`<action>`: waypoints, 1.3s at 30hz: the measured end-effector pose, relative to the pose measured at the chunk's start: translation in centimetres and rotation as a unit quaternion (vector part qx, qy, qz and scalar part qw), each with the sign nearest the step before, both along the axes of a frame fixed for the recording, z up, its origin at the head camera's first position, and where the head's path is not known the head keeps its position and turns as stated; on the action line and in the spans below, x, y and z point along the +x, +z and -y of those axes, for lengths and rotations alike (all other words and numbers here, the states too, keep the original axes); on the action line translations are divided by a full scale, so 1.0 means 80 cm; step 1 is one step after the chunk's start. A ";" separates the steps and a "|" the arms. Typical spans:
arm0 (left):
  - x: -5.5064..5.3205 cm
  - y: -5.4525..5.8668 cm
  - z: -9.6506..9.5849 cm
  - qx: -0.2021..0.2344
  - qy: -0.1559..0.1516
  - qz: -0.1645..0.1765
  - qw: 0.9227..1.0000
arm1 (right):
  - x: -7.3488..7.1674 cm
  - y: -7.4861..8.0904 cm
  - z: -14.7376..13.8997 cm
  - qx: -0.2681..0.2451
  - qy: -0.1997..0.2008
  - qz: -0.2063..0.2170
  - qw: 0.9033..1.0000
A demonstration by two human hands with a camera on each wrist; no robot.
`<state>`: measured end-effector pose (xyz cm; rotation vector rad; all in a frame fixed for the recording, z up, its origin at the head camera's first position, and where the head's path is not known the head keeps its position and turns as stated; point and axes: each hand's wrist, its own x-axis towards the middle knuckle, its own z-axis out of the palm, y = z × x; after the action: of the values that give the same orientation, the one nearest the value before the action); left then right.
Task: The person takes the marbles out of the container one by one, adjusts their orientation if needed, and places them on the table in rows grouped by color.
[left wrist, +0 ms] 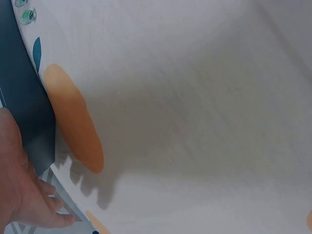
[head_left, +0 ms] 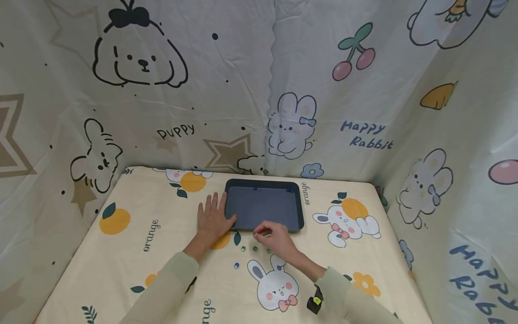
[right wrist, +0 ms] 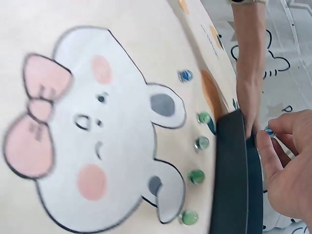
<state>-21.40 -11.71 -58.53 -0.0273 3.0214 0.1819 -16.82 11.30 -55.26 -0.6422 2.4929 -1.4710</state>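
A dark blue-grey tray (head_left: 265,209) lies on the table, with blue marbles (head_left: 255,188) near its far edge. My left hand (head_left: 212,218), fingers straight and spread, rests at the tray's left side. Just past the near rim, my right hand (head_left: 277,239) pinches a blue marble (right wrist: 269,131) between thumb and fingertip. Several green marbles (head_left: 255,248) form a row on the cloth in front of the tray; they show more plainly in the right wrist view. Another blue marble (head_left: 236,265) sits nearer to me, left of the row.
A cream cloth printed with oranges and rabbits (head_left: 170,265) covers the table. Pale printed curtains (head_left: 243,90) hang behind it and along both sides. A small black device (head_left: 314,302) is at the right wrist.
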 end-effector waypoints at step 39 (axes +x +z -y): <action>0.000 0.002 0.002 -0.014 -0.007 0.008 1.000 | 0.068 -0.056 0.012 0.040 0.084 0.022 0.995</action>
<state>-21.38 -11.86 -58.38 -0.0112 3.0073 0.1389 -11.41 10.37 -59.76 -0.7753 2.3858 -1.3050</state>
